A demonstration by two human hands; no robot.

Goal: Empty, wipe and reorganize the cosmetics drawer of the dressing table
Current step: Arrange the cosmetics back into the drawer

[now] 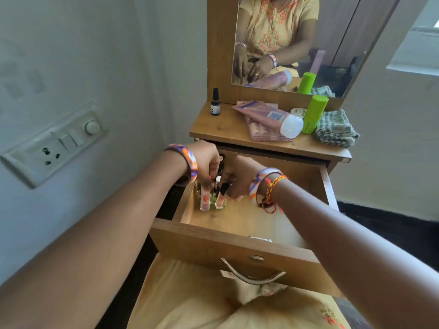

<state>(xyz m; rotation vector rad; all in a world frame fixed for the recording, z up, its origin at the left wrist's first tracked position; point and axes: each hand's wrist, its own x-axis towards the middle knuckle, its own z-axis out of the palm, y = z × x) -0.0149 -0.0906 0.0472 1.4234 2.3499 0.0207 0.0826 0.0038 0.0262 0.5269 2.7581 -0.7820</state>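
Reaching into the open drawer (237, 224), you are working both hands at its back left corner, where small bottles (211, 200) are standing upright together. Your left hand (206, 162) is pinching the bottle tops, and your right hand (240, 179) is curling round a black-capped one. The tube (270, 118), green stick (313, 115) and cloth (336, 129) are lying on the tabletop (225, 129).

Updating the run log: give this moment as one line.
drawer: open | left hand, right hand: on small bottles | cloth: on tabletop
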